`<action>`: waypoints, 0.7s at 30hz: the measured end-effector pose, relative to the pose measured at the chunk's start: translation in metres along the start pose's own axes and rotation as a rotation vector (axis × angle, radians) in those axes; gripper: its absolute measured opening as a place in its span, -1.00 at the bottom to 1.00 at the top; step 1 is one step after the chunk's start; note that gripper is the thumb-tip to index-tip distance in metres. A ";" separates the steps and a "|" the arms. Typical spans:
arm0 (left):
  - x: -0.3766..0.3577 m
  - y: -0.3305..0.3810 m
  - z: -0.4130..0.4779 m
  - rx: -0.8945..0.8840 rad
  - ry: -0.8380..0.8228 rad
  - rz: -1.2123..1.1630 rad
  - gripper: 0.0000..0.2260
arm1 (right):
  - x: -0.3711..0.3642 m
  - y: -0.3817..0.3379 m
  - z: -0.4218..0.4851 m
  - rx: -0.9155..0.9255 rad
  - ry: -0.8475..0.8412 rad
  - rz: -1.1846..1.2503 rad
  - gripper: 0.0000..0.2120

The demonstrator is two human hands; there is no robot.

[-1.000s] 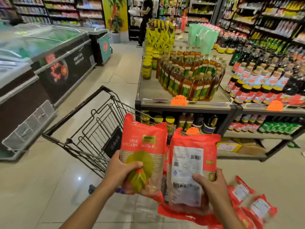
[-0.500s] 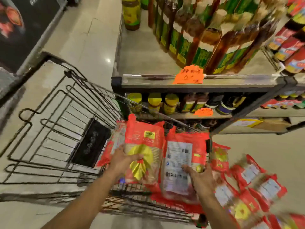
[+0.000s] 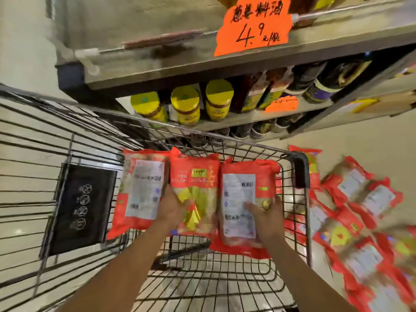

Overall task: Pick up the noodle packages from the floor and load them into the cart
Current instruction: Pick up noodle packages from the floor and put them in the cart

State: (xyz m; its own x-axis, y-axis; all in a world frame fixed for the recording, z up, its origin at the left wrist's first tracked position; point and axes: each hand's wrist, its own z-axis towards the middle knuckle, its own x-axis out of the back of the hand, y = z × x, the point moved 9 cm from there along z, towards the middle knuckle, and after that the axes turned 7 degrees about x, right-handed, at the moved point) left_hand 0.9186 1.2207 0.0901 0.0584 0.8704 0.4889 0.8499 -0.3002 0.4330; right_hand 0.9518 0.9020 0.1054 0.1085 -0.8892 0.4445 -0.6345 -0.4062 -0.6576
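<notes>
Inside the black wire cart [image 3: 299, 172], my left hand [image 3: 172, 208] grips a red noodle package [image 3: 195, 176] with its yellow-printed front up. My right hand [image 3: 266, 218] grips a second red noodle package [image 3: 239, 190] that shows its white back label. A third noodle package [image 3: 143, 188] lies in the cart just left of my left hand, label side up. Several more red noodle packages [image 3: 360, 212] lie scattered on the floor to the right of the cart.
A grey shelf unit [image 3: 180, 64] stands right behind the cart, with an orange price tag [image 3: 254, 25] on its edge and yellow-lidded jars [image 3: 184, 104] on the lower shelf. A black plastic panel [image 3: 81, 208] sits on the cart's left wall. Beige floor tiles surround the cart.
Both hands have moved forward and down into the cart with their packages. My head has tilted down, so the cart's inside fills the view.
</notes>
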 end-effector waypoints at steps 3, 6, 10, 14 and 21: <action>0.005 0.007 -0.016 -0.090 0.042 0.115 -0.46 | 0.013 -0.013 -0.017 0.062 0.102 -0.165 -0.38; 0.030 0.030 -0.050 -0.238 0.031 0.292 -0.51 | 0.016 -0.063 -0.057 0.242 0.136 -0.347 -0.30; 0.087 0.117 -0.156 -0.675 0.283 0.745 -0.33 | 0.036 -0.157 -0.141 0.513 0.105 -0.467 -0.20; 0.129 0.171 -0.285 -0.967 0.452 0.897 -0.24 | 0.083 -0.216 -0.246 0.748 0.328 -0.742 -0.24; 0.138 0.178 -0.483 -1.388 0.521 0.870 -0.29 | 0.174 -0.194 -0.435 0.568 0.693 -0.871 -0.22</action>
State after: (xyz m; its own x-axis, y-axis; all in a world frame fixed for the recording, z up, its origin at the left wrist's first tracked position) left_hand 0.8251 1.0990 0.6007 -0.1808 0.1565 0.9710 -0.4073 -0.9105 0.0709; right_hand 0.7612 0.9180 0.5744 -0.2088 -0.0509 0.9766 -0.1161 -0.9903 -0.0765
